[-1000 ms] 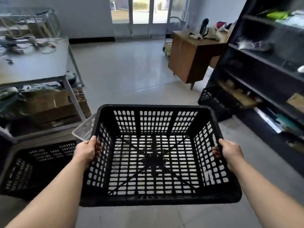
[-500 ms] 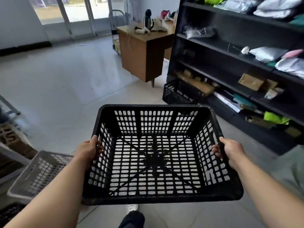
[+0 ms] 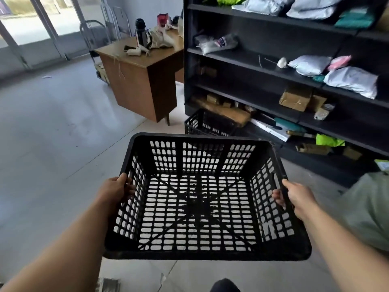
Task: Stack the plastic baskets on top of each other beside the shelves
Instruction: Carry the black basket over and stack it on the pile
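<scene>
both hands (image 3: 114,189) (image 3: 299,197) clamp a black basket (image 3: 202,252); another basket (image 3: 202,123) beside shelves (image 3: 252,57).

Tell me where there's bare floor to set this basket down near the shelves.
Bare floor lies left of the wooden desk and the floor basket. Along the shelves it is crowded: packages fill the bottom levels.

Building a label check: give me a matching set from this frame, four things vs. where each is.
Things:
1. carried basket
2. second basket
3. flask
4. left hand

Places:
A. on the wooden desk
B. on the floor by the shelves
C. gripping a basket's side wall
D. held between both hands

Pairs: 1-D, 2-B, 3-A, 4-C
</scene>
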### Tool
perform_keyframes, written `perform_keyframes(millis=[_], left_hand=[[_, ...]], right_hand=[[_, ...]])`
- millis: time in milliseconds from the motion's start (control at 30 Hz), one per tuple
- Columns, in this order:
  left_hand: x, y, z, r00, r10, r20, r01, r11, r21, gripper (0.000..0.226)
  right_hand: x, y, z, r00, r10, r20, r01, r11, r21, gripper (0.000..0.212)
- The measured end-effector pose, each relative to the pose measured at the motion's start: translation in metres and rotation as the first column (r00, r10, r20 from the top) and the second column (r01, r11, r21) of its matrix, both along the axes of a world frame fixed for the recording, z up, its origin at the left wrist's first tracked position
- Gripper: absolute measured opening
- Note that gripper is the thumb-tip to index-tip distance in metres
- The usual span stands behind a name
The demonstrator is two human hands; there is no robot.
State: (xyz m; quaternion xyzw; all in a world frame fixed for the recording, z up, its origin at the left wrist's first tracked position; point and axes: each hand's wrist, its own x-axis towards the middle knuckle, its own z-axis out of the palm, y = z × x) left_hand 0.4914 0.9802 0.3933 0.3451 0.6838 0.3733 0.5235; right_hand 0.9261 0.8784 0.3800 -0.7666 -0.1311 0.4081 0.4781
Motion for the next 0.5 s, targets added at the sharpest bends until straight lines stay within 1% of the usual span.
perform_keyframes(millis=[133, 367, 500], left_hand=[[0.026, 0.066, -0.002, 1.000, -0.014, -0.006, 0.014, 1.000, 0.012, 0.034], [0.084, 0.185, -0.006, 0.999, -0.012, -0.031, 0.013, 0.999, 0.039, 0.034], [0.113, 0.248, -0.007, 0.998, 0.008, -0.058, -0.005, 0.999, 0.053, 0.033]], right_hand=[[0.015, 0.051, -0.002, 0.997, -0.004, 0.076, 0.007, 1.000, -0.028, 0.017], [0.068, 0.167, -0.013, 0.991, -0.023, 0.134, 0.030, 0.998, -0.050, 0.027], [0.097, 0.239, -0.011, 0.988, -0.047, 0.146, 0.051, 0.998, -0.029, 0.031]])
